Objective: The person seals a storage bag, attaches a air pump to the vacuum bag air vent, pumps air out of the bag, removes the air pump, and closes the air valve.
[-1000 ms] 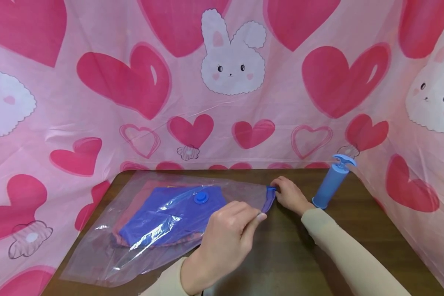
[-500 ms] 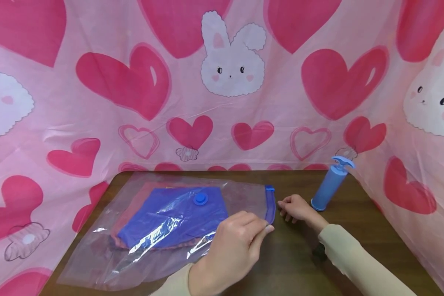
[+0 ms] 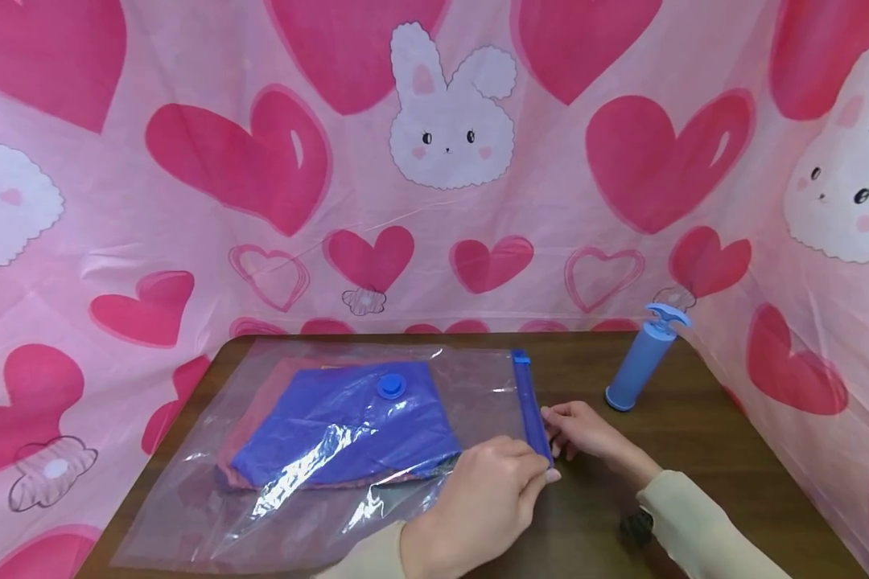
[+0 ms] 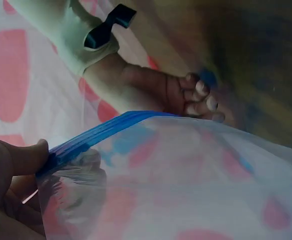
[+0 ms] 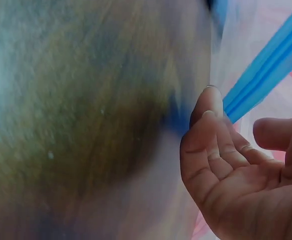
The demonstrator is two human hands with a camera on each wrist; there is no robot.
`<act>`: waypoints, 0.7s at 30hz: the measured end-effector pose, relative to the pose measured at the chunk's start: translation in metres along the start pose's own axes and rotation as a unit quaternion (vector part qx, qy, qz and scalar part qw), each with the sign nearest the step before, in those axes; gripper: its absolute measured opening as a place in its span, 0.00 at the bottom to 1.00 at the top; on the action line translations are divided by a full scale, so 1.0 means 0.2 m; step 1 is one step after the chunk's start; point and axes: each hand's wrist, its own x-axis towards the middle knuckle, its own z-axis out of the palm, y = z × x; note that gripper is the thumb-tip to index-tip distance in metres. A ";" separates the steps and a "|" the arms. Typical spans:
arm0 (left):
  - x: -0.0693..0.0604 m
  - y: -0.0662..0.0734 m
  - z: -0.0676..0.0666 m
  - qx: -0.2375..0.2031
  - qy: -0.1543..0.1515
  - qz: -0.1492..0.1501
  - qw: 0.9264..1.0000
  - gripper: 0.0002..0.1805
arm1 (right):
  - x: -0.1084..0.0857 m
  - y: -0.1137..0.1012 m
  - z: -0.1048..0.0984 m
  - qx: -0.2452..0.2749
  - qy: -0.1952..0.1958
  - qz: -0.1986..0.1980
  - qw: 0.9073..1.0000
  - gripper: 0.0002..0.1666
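Note:
A clear plastic vacuum storage bag point(image 3: 478, 386) lies on the table, with folded blue cloth point(image 3: 340, 426) and pink cloth point(image 3: 257, 418) inside. Its round blue valve point(image 3: 391, 386) sits over the blue cloth. Along the bag's right edge runs a blue zip strip point(image 3: 530, 406), with a small blue slider point(image 3: 521, 357) at the far end. My left hand point(image 3: 478, 507) pinches the near corner of this strip between thumb and fingers. Just right of the strip is my right hand point(image 3: 586, 430); in the right wrist view its fingers point(image 5: 201, 165) curl loosely near the strip, thumb apart.
A blue hand pump point(image 3: 640, 366) with a T-shaped handle stands upright on the dark wooden table point(image 3: 724, 474), behind and right of my right hand. A pink curtain point(image 3: 550, 201) printed with hearts and rabbits surrounds the table's back and sides.
My right hand has let go of the strip's far end and come nearer along it. My left hand has moved right and nearer, drawing the strip straight and the bag flatter.

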 end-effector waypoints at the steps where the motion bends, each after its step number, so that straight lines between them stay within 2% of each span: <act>1: 0.00 0.00 0.01 0.005 -0.009 0.000 1.000 0.10 | 0.00 0.00 0.00 0.004 0.000 -0.002 1.000 0.23; 5: -0.02 0.02 0.05 0.007 -0.057 0.001 0.998 0.09 | -0.02 0.02 0.02 0.009 0.007 -0.007 1.000 0.21; 8: -0.03 0.02 0.07 -0.010 -0.098 -0.003 0.995 0.08 | -0.02 0.03 0.03 0.009 0.021 -0.009 1.000 0.19; 10: -0.04 0.03 0.08 -0.024 -0.127 -0.007 0.992 0.09 | -0.01 0.04 0.04 0.011 0.031 -0.008 0.999 0.18; 16: -0.07 0.03 0.11 -0.065 -0.187 -0.013 0.980 0.10 | -0.01 0.06 0.06 0.014 0.052 0.005 0.999 0.15; 18: -0.07 0.03 0.12 -0.080 -0.209 -0.024 0.974 0.11 | -0.02 0.06 0.06 0.017 0.056 0.013 0.998 0.15; 21: -0.09 0.03 0.13 -0.079 -0.237 -0.031 0.968 0.13 | -0.01 0.07 0.07 0.019 0.064 0.020 0.998 0.14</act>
